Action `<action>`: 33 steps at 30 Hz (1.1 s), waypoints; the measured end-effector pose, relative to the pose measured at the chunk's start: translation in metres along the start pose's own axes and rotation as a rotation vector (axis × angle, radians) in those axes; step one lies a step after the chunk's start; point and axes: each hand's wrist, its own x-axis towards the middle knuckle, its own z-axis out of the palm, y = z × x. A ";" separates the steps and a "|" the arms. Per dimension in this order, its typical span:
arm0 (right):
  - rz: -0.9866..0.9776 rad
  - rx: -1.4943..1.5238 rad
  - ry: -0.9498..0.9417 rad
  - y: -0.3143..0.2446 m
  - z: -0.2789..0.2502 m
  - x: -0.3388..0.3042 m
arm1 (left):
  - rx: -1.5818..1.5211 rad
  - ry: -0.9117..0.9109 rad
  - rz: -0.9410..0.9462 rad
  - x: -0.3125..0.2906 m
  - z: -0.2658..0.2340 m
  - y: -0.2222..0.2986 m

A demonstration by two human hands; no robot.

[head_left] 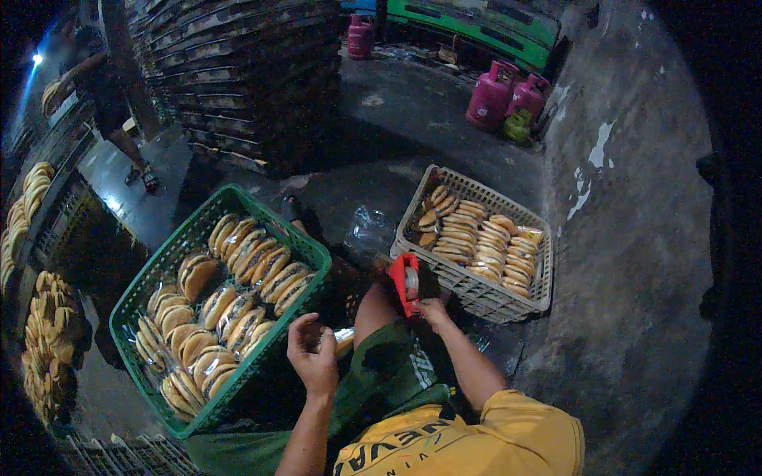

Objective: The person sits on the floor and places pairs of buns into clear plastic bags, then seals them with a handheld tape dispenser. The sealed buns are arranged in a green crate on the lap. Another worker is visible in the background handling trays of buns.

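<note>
My right hand (431, 312) is closed round the lower end of a red tape dispenser (405, 283), which carries a roll of clear tape. Close to my thigh, my left hand (313, 355) has its fingers curled and its thumb up against a filled pancake (344, 341) in clear wrap; the hand hides part of it. To my left, a green plastic crate (123, 349) holds several rows of filled pancakes (216, 358) in clear wrap. A beige crate (432, 274) at the right, beyond the dispenser, has stacked pancakes (490, 252) in it.
Loose clear plastic (369, 224) lies on the dark floor between the crates. Pink gas cylinders (490, 97) stand near the right wall, beside a small green one (517, 125). Tall stacked trays (230, 79) rise behind. More pancakes (54, 337) and another person (103, 87) are at left.
</note>
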 end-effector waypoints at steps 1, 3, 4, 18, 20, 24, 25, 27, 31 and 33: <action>-0.010 0.023 -0.023 0.006 0.003 -0.004 | 0.019 0.003 0.007 0.000 0.000 0.000; 0.024 -0.052 0.019 0.011 0.006 -0.016 | 0.021 0.024 -0.010 0.000 0.000 -0.001; -0.077 -0.064 0.063 0.011 0.006 -0.022 | 0.004 0.044 -0.029 0.000 -0.001 -0.001; -0.500 0.156 -0.518 -0.215 0.093 -0.153 | 0.206 -0.023 -0.012 -0.008 -0.006 -0.007; -0.506 0.032 -0.341 -0.232 0.103 -0.166 | 0.262 0.026 0.017 -0.007 -0.015 -0.005; -0.930 -0.173 -0.524 -0.236 0.109 -0.173 | 0.036 0.027 -0.198 0.005 -0.037 -0.001; -0.922 -0.103 -0.525 -0.236 0.113 -0.169 | -0.074 -0.047 -0.149 0.011 -0.042 0.000; -0.888 0.082 -0.470 -0.241 0.124 -0.156 | -0.242 -0.195 -0.094 0.025 -0.055 0.004; -0.905 0.151 -0.232 -0.258 0.182 -0.117 | 0.042 -0.293 -0.219 0.062 -0.094 0.004; -0.923 0.080 -0.120 -0.259 0.221 -0.097 | 0.006 -0.059 0.045 0.106 -0.119 -0.012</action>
